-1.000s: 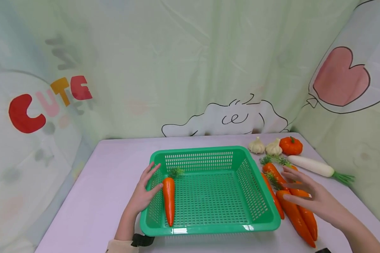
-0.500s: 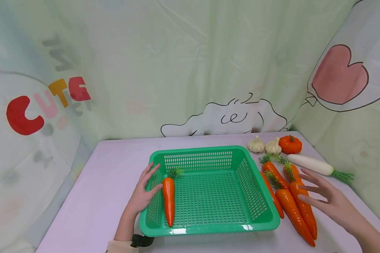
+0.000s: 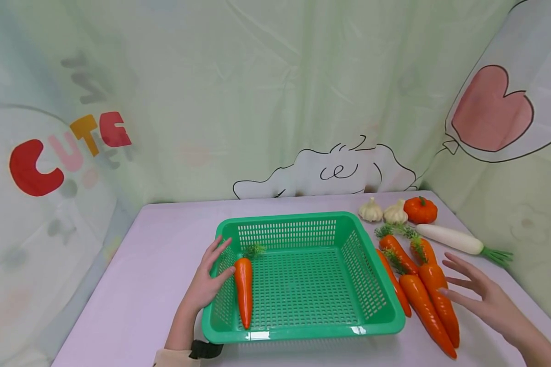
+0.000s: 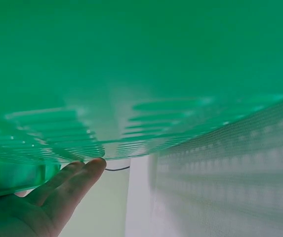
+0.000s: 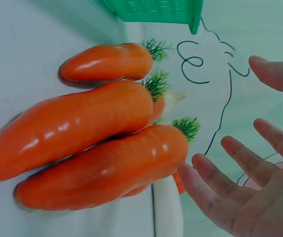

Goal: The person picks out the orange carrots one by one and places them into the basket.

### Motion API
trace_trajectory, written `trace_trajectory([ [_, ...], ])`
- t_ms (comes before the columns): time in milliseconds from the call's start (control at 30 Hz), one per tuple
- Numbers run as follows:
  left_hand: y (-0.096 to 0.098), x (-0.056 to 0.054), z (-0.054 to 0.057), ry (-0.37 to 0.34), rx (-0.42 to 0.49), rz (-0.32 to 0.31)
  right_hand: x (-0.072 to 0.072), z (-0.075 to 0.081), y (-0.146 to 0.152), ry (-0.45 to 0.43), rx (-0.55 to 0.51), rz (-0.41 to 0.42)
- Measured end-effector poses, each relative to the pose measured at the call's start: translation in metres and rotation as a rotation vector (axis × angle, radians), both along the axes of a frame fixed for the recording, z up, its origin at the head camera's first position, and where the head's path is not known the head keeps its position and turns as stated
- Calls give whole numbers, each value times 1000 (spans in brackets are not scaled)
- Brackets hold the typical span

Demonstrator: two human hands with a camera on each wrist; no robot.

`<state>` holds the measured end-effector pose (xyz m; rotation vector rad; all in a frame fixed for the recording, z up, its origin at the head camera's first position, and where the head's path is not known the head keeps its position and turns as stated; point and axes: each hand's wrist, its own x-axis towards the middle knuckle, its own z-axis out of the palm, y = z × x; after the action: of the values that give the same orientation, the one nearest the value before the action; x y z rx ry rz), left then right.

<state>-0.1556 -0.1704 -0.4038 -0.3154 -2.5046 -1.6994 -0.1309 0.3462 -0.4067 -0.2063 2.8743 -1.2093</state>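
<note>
My left hand [image 3: 205, 283] rests at the left rim of a green plastic basket [image 3: 312, 334], its fingers extended and thumb reaching over the inside. In the left wrist view its fingers [image 4: 77, 185] lie against the basket's wall. One orange carrot [image 3: 244, 290] with a green leafy top lies inside, close to the thumb. To the right of the basket, several more carrots [image 3: 424, 311] lie in a group. My right hand [image 3: 491, 303] hovers beside them with fingers spread, holding nothing. The right wrist view shows its fingertips near the top end of the nearest carrot [image 5: 106, 170].
Behind the carrots stand two garlic bulbs [image 3: 371, 210] and a small orange pumpkin [image 3: 421, 210]. A white radish [image 3: 450, 238] with green stalks lies toward the table's right edge. The pale table [image 3: 165, 244] backs onto a printed curtain [image 3: 188, 127].
My right hand has moved right and slightly toward me, off from above the carrots to beside them. The left hand, the basket and the vegetables stay put.
</note>
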Motion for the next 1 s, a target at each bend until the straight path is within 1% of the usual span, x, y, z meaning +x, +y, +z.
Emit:
trace_trajectory([
  [167,0,0,0,3,-1,-5,-2,-7,2,-39,34,-31],
  [333,0,0,0,9,0,-9,-5,-15,4,-97,37,-40],
  [433,0,0,-1,13,-2,-9,-6,-20,6,-129,36,-40],
  [633,0,-1,-1,19,-12,-5,-7,-29,10,-166,13,-26],
  [800,0,-1,-1,20,-12,-1,-9,-33,12,-217,-13,-27],
  [1000,0,0,-1,19,-12,1,-10,-35,14,-242,-12,-29],
])
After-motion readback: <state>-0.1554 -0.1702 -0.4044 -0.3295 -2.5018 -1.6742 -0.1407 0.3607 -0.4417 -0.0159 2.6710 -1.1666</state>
